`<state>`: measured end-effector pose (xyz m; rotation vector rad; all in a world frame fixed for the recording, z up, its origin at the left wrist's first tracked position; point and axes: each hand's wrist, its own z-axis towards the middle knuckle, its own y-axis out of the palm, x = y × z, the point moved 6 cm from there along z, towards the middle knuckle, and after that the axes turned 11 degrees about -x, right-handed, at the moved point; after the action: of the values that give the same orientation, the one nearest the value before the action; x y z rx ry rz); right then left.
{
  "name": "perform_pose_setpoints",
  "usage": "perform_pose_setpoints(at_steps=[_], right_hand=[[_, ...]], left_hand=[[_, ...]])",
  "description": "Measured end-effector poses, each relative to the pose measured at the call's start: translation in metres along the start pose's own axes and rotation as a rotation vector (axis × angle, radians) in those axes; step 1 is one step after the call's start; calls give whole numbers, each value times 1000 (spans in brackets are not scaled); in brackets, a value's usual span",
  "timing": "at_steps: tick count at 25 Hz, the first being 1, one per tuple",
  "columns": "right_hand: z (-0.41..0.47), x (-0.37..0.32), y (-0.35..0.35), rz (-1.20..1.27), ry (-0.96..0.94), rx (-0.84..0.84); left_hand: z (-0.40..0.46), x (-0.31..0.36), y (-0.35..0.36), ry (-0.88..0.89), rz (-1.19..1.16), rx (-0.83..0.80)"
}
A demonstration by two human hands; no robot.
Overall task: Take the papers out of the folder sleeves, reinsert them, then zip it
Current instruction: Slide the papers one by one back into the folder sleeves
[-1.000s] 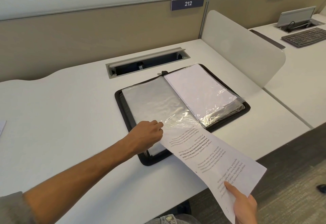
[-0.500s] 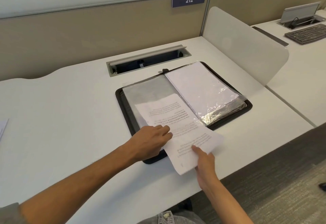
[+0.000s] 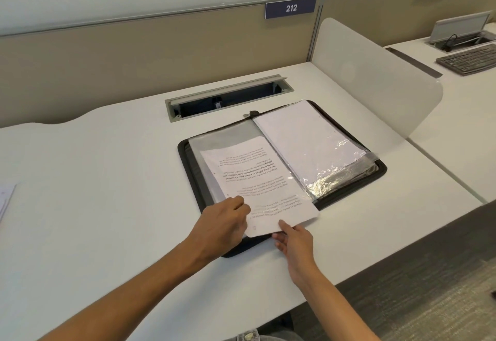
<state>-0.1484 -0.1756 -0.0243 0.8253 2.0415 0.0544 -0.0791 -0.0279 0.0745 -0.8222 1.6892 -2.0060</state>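
Paper (image 3: 255, 179), a printed sheet with its text upside down to the camera, lies partly inside the clear sleeve (image 3: 214, 147) on the left half of the open black folder (image 3: 381, 171), its near edge sticking out past the sleeve's mouth and over the folder's near rim. The left hand (image 3: 222, 226) rests at the sheet's left near edge, fingers (image 3: 237, 202) curled at the sleeve opening; whether they pinch the plastic or the paper I cannot tell. The right hand (image 3: 294, 238) holds the sheet's near edge, thumb on top, the other fingers beneath it. On the folder's right half lies a stack of filled sleeves (image 3: 308, 142). The folder sits flat on the white counter (image 3: 107, 179), just before an open cable tray (image 3: 228, 96), under a sign reading 212 (image 3: 291, 7).
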Motion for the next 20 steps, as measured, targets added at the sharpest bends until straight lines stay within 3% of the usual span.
perform_pose_setpoints(at_steps=[7, 13, 20], right_hand=[[41, -28, 51, -70, -24, -51], [17, -29, 29, -388, -76, -120], [35, -31, 36, -253, -37, -90]], left_hand=[[2, 19, -4, 38, 120, 13], [1, 11, -5, -59, 144, -12], [-4, 13, -7, -115, 153, -82]])
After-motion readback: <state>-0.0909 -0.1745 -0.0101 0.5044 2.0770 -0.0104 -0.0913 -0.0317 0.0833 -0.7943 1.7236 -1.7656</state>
